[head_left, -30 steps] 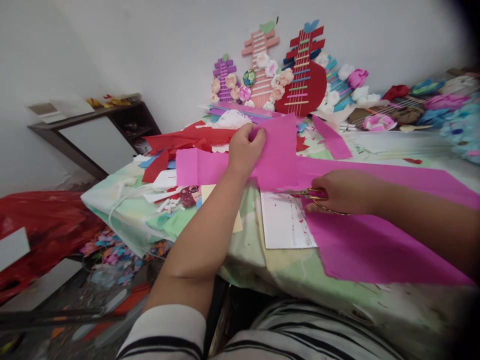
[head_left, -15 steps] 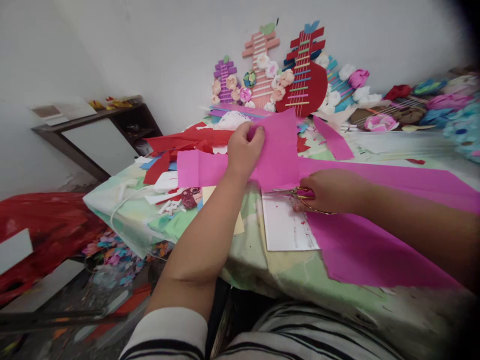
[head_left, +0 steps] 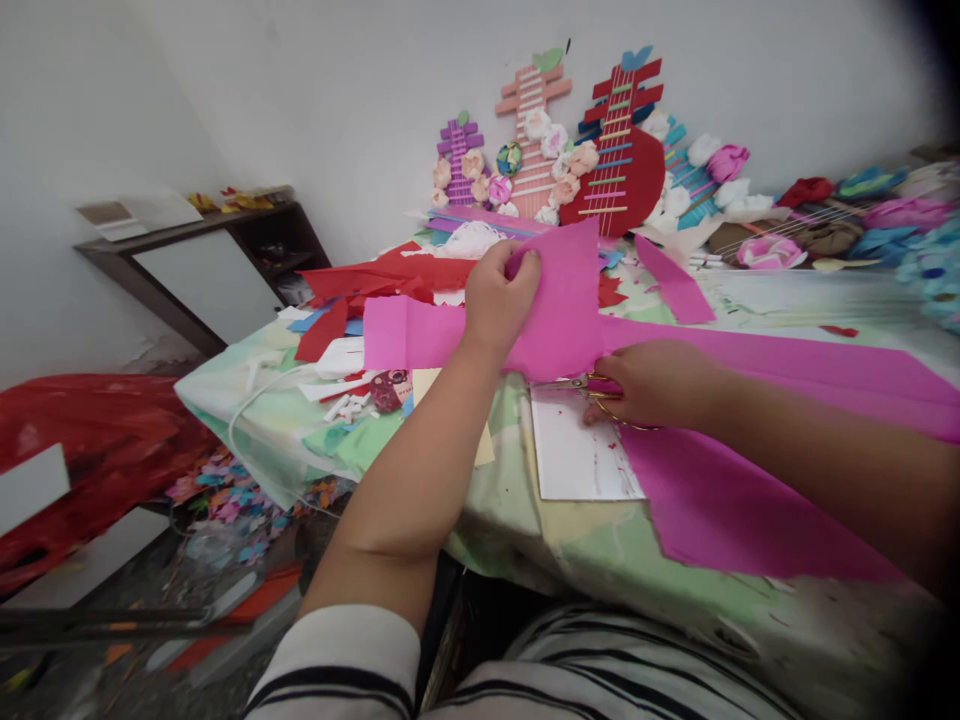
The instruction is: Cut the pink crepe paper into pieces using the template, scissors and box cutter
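My left hand pinches the upper left part of a magenta sheet of paper, which is raised above the table. Gold-handled scissors are in my right hand, their blades at the lower edge of the raised sheet. A white board with red specks lies under the scissors. To the right, a larger magenta sheet spreads beneath my right wrist and forearm. A magenta strip extends to the left behind my left wrist.
Red paper scraps and a white cable lie on the left of the covered table. Decorated instrument-shaped crafts lean on the wall. Paper flowers fill the back right. A low cabinet stands at left; scraps litter the floor.
The whole view has shifted slightly, so things sit a little further right. Both hands keep their holds; the scissors' handles look slightly closer together.
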`<act>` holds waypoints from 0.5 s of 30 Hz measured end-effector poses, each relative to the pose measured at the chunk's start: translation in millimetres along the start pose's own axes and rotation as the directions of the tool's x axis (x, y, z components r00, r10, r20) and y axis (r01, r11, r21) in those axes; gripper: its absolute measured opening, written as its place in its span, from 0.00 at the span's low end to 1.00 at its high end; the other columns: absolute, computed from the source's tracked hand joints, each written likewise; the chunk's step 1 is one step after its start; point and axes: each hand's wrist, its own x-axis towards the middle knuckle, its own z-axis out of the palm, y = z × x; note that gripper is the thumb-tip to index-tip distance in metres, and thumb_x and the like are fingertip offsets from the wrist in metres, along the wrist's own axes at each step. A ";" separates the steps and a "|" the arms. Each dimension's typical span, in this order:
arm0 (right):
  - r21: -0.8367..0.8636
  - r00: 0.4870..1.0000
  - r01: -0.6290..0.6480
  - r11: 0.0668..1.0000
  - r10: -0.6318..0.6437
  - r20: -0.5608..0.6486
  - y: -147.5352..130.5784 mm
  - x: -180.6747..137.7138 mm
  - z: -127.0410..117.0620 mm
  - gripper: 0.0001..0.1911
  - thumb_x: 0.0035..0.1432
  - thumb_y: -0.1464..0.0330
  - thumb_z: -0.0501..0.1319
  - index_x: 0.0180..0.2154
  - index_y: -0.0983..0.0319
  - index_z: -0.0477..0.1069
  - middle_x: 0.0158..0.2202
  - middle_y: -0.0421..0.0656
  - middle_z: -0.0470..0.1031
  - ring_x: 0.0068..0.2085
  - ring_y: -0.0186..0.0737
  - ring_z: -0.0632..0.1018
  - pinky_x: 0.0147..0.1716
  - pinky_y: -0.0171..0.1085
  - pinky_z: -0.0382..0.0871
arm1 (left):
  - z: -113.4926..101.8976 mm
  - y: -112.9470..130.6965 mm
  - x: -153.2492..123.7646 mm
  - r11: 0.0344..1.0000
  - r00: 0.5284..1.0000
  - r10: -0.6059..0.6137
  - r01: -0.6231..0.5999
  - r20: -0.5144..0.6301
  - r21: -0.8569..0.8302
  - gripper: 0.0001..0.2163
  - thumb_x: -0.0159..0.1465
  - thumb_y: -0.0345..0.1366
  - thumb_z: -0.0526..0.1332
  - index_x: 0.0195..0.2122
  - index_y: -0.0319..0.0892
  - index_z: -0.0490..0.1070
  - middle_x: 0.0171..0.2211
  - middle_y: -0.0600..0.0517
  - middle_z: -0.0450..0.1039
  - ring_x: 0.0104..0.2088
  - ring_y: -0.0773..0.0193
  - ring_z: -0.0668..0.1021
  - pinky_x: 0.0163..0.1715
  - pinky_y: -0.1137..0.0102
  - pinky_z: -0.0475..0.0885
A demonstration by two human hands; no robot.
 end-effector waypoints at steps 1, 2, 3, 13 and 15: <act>-0.005 1.000 0.009 1.000 -0.010 -0.014 0.0 -1.3 -0.2 0.29 0.47 0.44 0.49 0.30 0.64 0.67 0.26 0.48 0.70 0.26 0.40 0.70 0.22 0.33 0.51 | 0.0 0.4 -0.2 1.000 1.000 -0.002 0.002 -0.001 0.007 0.07 0.59 0.31 0.56 0.24 0.40 0.63 0.21 0.57 0.60 0.28 0.67 0.70 0.32 0.71 0.65; -0.010 0.999 0.021 1.000 -0.021 -0.027 0.0 -2.8 -0.4 0.28 0.48 0.45 0.48 0.30 0.64 0.67 0.26 0.48 0.70 0.26 0.40 0.70 0.21 0.33 0.50 | 0.0 0.8 -0.3 1.000 1.000 -0.003 0.003 -0.003 0.010 0.07 0.59 0.31 0.56 0.24 0.40 0.63 0.21 0.57 0.60 0.28 0.68 0.69 0.31 0.72 0.65; -0.013 0.999 0.034 0.999 -0.034 -0.039 0.2 -4.1 -0.5 0.28 0.50 0.46 0.48 0.30 0.65 0.67 0.26 0.49 0.70 0.26 0.40 0.70 0.21 0.34 0.50 | 0.0 1.1 -0.4 1.000 1.000 -0.004 0.004 -0.004 0.011 0.07 0.58 0.31 0.57 0.24 0.40 0.63 0.21 0.57 0.60 0.27 0.68 0.69 0.30 0.72 0.65; 0.025 0.998 0.055 0.998 -0.055 0.011 2.2 -0.3 1.5 0.25 0.49 0.46 0.48 0.29 0.62 0.66 0.25 0.46 0.69 0.26 0.40 0.68 0.22 0.34 0.50 | -0.2 2.3 0.2 0.999 1.000 -0.014 0.014 -0.010 0.035 0.06 0.58 0.30 0.56 0.24 0.40 0.63 0.20 0.57 0.58 0.26 0.69 0.68 0.29 0.72 0.64; 0.044 0.997 0.073 0.996 -0.074 0.006 2.3 -1.2 1.3 0.24 0.50 0.47 0.48 0.28 0.62 0.66 0.25 0.45 0.69 0.25 0.39 0.68 0.22 0.33 0.49 | -0.3 2.2 0.3 0.999 1.000 -0.006 0.006 -0.013 0.046 0.06 0.58 0.30 0.56 0.24 0.40 0.63 0.20 0.57 0.58 0.26 0.69 0.68 0.28 0.72 0.63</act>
